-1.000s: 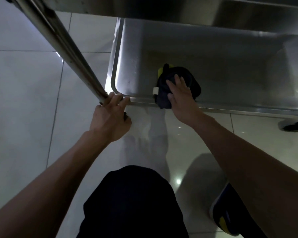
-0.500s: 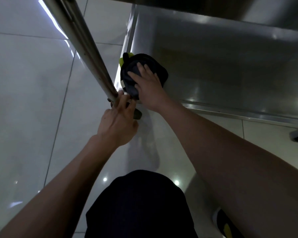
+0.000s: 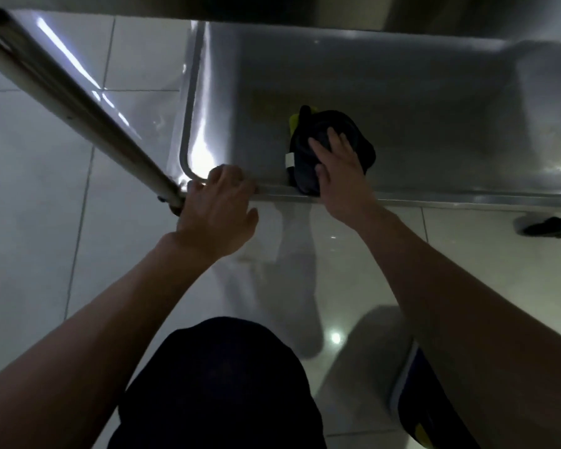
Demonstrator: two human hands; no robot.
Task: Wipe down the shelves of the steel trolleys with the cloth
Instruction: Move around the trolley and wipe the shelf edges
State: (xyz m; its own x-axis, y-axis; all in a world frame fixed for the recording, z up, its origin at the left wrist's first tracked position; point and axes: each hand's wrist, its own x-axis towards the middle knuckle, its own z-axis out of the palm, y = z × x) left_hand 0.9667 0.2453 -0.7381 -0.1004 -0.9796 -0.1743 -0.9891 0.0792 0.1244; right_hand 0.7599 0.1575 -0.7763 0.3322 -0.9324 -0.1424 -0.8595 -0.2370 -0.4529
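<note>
A dark bunched cloth (image 3: 308, 144) with a yellow-green patch and a white tag lies on the bottom steel shelf (image 3: 418, 124) of the trolley, close to the shelf's front rim. My right hand (image 3: 340, 171) presses flat on the cloth, fingers spread and straight. My left hand (image 3: 217, 210) grips the front left corner of the shelf where the slanted steel upright (image 3: 78, 105) meets it, fingers curled over the rim.
A higher trolley shelf (image 3: 305, 8) overhangs the top of the view. Glossy pale floor tiles (image 3: 46, 222) surround the trolley. A dark castor (image 3: 551, 225) shows at the right under the shelf edge. My dark-clad knee (image 3: 217, 384) and a shoe (image 3: 415, 406) are below.
My right hand has slid the cloth from the shelf's front left corner to the right along the front rim. My left hand stays on the corner by the upright.
</note>
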